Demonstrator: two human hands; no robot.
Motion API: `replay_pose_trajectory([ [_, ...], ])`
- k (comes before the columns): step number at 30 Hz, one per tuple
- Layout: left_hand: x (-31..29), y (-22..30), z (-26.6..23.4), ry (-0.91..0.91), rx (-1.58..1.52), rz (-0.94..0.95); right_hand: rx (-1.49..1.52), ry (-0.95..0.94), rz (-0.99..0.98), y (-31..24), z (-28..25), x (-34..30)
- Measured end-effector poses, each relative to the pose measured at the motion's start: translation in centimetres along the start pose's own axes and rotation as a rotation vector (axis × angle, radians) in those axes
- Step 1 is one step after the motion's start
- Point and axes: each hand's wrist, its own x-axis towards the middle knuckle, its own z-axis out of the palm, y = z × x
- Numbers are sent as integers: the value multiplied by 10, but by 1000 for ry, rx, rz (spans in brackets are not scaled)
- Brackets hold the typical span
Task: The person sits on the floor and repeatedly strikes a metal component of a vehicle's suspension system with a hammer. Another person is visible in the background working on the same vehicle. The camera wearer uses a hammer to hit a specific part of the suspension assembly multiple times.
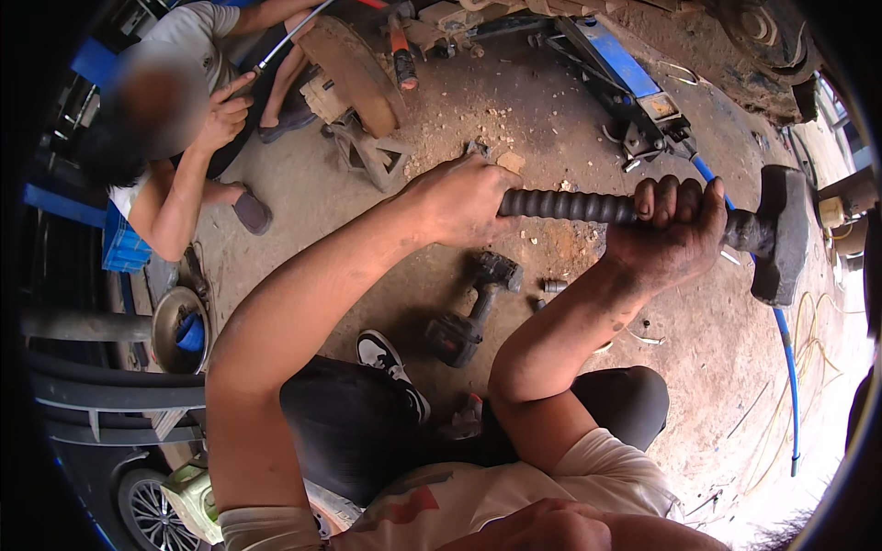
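past the power drill point(455, 338) on the floor point(303, 202), your left grip point(467, 199) is closed around the sledgehammer's point(579, 207) end and your smudged right grip point(669, 230) near its head point(781, 237), which grime-loosened fingers could drop toward the blue jack point(617, 60).

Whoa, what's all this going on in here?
Someone is holding a hammer crosswise in both hands: the left hand grips the handle's end, and the right hand grips it close to the head, which points right. At the upper left, another person's hand holds a shiny rod. On the floor, a power tool lies near a shoe, and a blue jack sits farther off.
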Motion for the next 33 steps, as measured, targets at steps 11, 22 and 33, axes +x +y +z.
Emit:
replay_pose_trajectory([
  [11, -36, -21, 38, 22, -350, -208, -339, -62, 225, 43, 29, -9],
  [22, -60, -29, 41, 92, -512, -346, -368, -111, 414, 75, 39, -3],
  [33, -16, -11, 5, -73, -155, 94, -12, -22, 71, 11, 9, -14],
])
